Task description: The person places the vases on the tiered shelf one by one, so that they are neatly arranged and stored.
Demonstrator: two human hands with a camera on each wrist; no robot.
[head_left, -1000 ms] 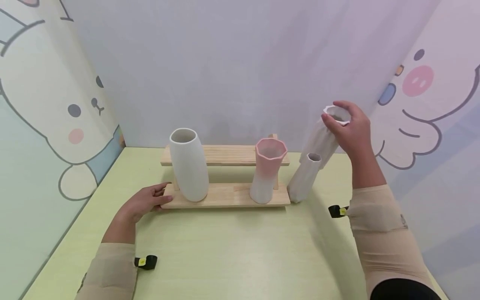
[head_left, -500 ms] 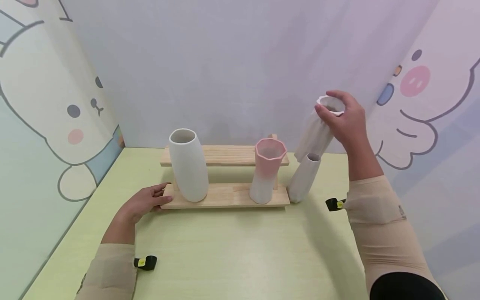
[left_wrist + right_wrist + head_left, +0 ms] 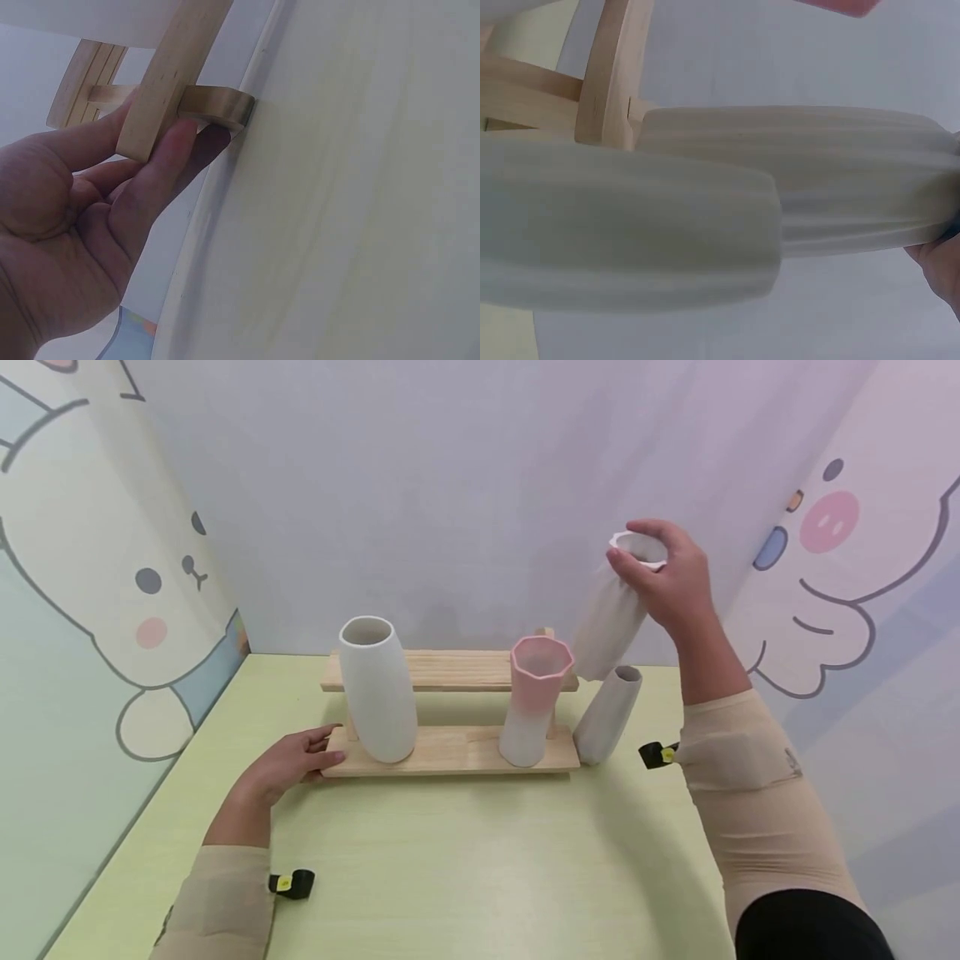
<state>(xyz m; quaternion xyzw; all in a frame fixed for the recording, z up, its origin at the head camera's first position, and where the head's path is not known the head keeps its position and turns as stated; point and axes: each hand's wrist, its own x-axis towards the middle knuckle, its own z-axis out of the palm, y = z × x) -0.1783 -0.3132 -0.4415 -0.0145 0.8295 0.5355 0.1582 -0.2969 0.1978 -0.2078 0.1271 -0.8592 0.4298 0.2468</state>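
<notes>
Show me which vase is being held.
The white vase with the wavy rim, pinched there by the right hand; neither hand touches the other three vases.

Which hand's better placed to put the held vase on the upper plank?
Right, likely: the right hand holds the held vase by its rim, near the upper plank; the left hand grips the lower plank at its left end.

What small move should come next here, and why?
Probably ease the white vase left over the back board: the right hand grips its rim, its base is near that board's right end, and the left hand holds the rack.
</notes>
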